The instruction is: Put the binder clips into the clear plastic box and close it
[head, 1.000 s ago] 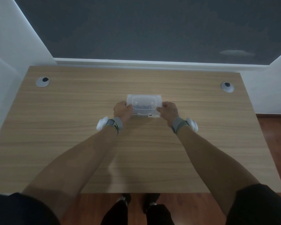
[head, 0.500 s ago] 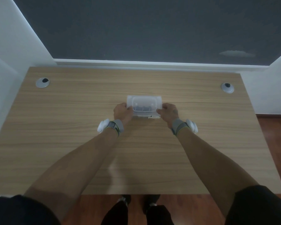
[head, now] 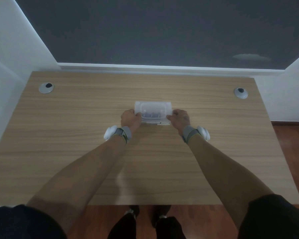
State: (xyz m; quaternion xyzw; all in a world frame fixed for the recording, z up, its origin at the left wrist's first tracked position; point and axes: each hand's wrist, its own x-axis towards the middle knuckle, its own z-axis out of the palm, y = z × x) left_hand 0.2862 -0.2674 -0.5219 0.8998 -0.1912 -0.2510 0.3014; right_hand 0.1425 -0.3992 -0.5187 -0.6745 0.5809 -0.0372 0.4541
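Observation:
The clear plastic box (head: 153, 107) sits on the middle of the wooden desk (head: 76, 135), its lid lying down over it. Dark binder clips (head: 151, 115) show dimly through the plastic inside the box. My left hand (head: 130, 118) grips the box's near left corner with the fingers curled onto the lid. At the near right corner, my right hand (head: 179, 118) holds the box the same way. Both wrists wear grey bands with white pods.
Two round grey cable grommets sit near the desk's back corners, one left (head: 46, 87) and one right (head: 240, 93). White walls flank the desk on both sides, and a dark wall panel rises behind it. Wooden floor and my feet show below the near edge.
Both hands have stayed on the box's near corners, pressing slightly closer to its lid. The box has not shifted on the desk.

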